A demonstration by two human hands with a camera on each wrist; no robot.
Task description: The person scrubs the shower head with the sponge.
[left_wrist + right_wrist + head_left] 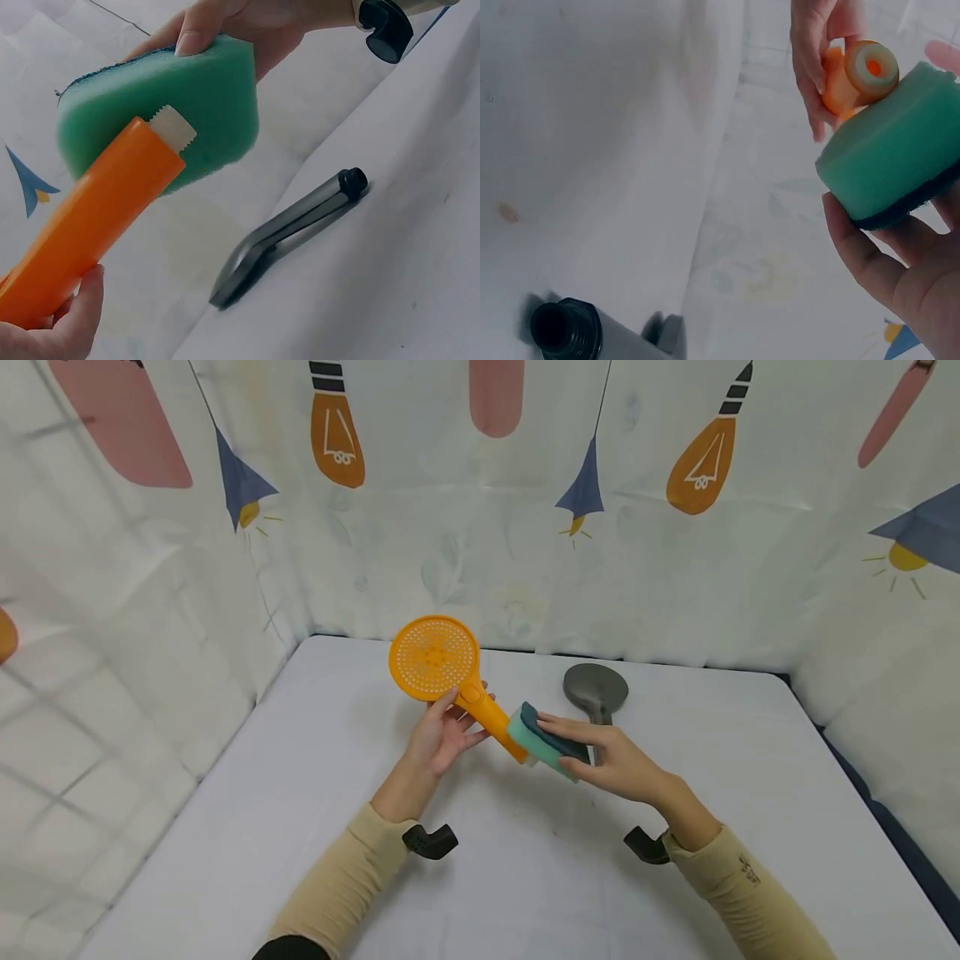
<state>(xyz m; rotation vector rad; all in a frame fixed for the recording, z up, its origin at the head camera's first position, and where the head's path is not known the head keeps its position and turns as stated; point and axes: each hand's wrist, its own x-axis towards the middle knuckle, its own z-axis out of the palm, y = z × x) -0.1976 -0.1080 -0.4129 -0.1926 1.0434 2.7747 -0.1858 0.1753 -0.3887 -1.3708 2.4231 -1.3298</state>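
Note:
An orange shower head (435, 656), its round perforated face turned toward me, is raised over the white table. My left hand (438, 743) grips it at the neck, thumb near the face and fingers behind the handle. In my right hand (626, 762) is a green sponge (542, 745) with a dark scouring layer, gripped by the dark side. Its soft green side lies against the lower handle, as the left wrist view shows, close to the pale threaded end (174, 129). In the right wrist view the sponge (896, 154) overlaps the orange handle's open end (873, 67).
A dark grey shower head (596, 687) lies on the table (247, 810) behind my right hand, its threaded end (562, 330) pointing toward me. Patterned white cloth (465, 552) hangs along the back and sides of the table.

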